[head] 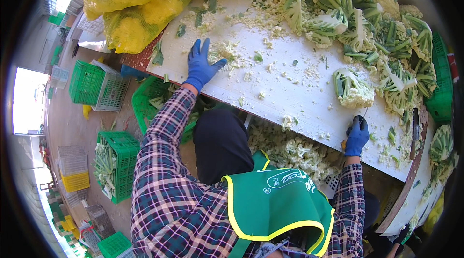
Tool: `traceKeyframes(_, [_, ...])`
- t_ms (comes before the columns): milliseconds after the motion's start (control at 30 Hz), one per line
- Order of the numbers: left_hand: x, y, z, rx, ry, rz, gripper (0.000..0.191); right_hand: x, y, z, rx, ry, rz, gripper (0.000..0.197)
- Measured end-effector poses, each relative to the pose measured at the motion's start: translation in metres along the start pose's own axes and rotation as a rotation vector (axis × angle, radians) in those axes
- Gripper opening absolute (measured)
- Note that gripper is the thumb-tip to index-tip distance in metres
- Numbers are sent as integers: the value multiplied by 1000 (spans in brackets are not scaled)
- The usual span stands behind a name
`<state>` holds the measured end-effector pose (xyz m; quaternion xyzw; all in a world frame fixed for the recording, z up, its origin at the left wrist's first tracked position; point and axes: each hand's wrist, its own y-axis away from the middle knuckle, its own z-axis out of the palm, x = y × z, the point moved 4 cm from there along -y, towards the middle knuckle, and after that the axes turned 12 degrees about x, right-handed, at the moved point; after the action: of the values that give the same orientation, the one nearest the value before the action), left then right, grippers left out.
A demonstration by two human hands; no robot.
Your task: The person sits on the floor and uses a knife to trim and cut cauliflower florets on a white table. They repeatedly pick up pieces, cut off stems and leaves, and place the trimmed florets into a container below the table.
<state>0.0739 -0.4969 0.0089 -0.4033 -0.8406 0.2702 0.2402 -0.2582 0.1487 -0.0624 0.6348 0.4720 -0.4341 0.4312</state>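
My left hand [203,65], in a blue glove, rests on the white tabletop [224,84] with its fingers spread. It holds nothing, and cauliflower crumbs lie just beyond its thumb. At the table's near edge, my right hand [357,136], also gloved in blue, is closed around a knife [365,113]. The thin blade points away from me, and most of the handle is hidden in the fist. Just ahead of that blade sits a cut cauliflower piece [352,89] with green stalks. A heap of cauliflower pieces [357,31] covers the far right of the table.
Yellow mesh sacks [134,29] of cauliflower stand at the far left. Cut florets [297,152] fill a container below the near edge. A green crate [139,104] is under my left arm; another crate [125,165] holds leaves. Part of another person's hand [402,237] shows lower right.
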Motion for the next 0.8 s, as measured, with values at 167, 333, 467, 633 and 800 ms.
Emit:
traceKeyframes(167, [88,-23,85,-256,613,143,84,0,0,1,2,-10,19,32])
traceKeyframes(333, [73,-110,99,61,226,177,71,-2,3,-1,28,7,26,33])
traceKeyframes(467, [7,-124,134,8,-43,-96,54,-6,3,9,22,1,35,33])
traceKeyframes(633, [102,-89,178,-442,1020,-84,35,-4,3,3,55,20,12,33])
traceKeyframes(800, [129,-119,177,-98,556,20,28,-7,5,10,49,-8,34,32])
